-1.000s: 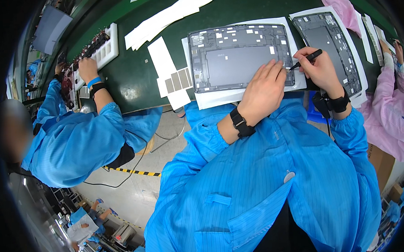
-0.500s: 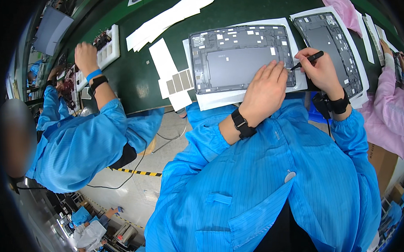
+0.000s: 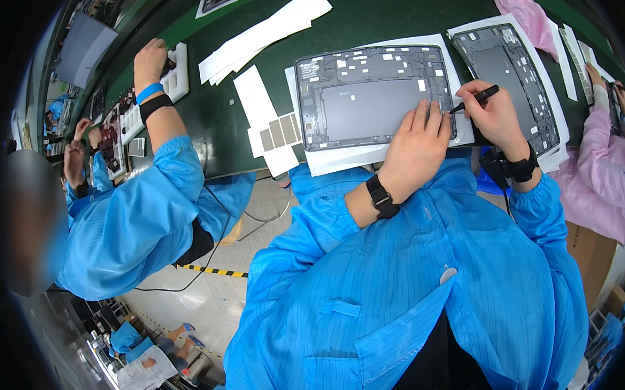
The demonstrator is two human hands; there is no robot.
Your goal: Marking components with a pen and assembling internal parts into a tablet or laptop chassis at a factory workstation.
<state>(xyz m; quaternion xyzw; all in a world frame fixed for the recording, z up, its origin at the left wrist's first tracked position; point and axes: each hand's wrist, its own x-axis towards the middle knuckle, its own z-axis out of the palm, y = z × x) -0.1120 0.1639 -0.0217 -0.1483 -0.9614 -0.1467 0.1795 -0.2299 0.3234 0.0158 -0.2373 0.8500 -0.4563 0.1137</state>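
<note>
A dark grey tablet-sized casing with a large flat recess and several small white pieces lies on white sheets in front of me. My left hand rests flat on its lower right part, fingers stretched out. In my right hand I grip a slim black pen-shaped tool. Its thin tip points left and comes down at the casing's right edge, close to my left fingertips; whether the tip touches is too small to tell. A second, similar casing on white sheets lies just right of my right hand.
On the green table, white strips lie at the back left. A card of grey rectangular pads sits left of the casing. A co-worker's hand is over a white foam tray. Pink cloth lies far right.
My left hand has slid slightly right and toward me on the casing, its fingers more spread. The tool tip stays near the right edge. The left co-worker's hand has moved farther away over the tray.
</note>
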